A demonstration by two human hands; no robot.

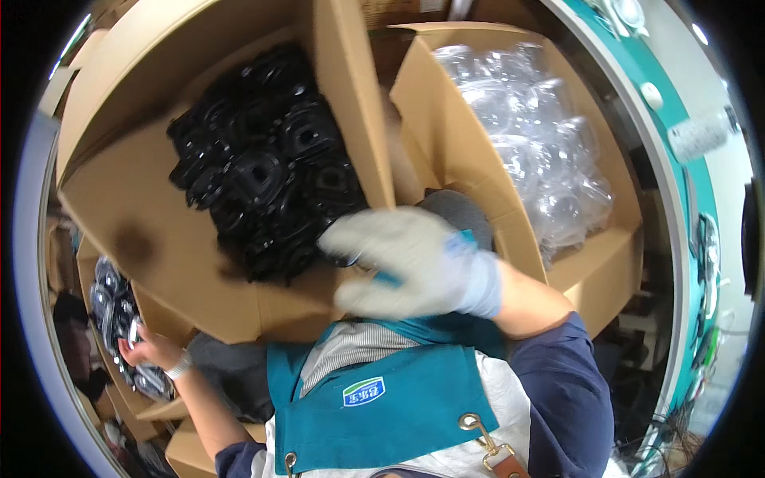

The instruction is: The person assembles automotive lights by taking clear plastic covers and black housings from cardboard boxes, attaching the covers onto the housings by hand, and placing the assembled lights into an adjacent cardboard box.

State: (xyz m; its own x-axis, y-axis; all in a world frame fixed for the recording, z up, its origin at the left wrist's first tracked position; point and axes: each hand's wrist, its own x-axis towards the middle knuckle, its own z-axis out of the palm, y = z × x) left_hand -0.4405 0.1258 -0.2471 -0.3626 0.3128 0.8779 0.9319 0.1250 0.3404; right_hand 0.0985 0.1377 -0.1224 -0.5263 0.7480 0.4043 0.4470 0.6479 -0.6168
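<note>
My right hand (406,263), in a pale work glove and smeared a little by motion, is at the near right edge of a heap of black moulded plastic parts (259,171). Its fingers point left, with a gap between them and the thumb; a dark edge shows by the fingertips. That heap lies inside a large open cardboard box (159,191). Low on the left, my bare left hand (145,349) reaches into another box among dark parts in clear wrapping (111,307). Its fingers are bent around something small and whitish that I cannot make out.
To the right stands a cardboard box (458,135) full of clear plastic pieces (534,135). A tall flap (351,88) rises between the two big boxes. Along the far right runs a teal-topped bench (629,60) bearing a clear bottle (701,135) and cables.
</note>
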